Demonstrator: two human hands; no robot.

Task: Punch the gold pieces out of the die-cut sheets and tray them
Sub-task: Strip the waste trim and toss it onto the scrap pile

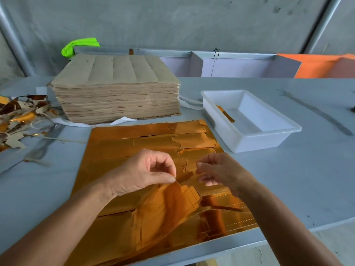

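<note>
Left hand (146, 169) pinches a lifted gold sheet (134, 143) edge — right hand (219, 171) hovers, loosely curled, nothing held; tray (269, 139) sits clear beside.

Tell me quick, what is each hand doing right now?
Left hand: pinches a lifted flap of the gold sheet between thumb and forefinger.
Right hand: fingers curled above the sheet; whether they grip anything cannot be told.

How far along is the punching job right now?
Early. Done: one gold piece lies in the white tray, and scrap offcuts sit piled at far left. In hand: the left hand pinches a flap of the gold sheet, lifting it; the right hand hovers beside it. Left: a tall stack of sheets behind.
</note>
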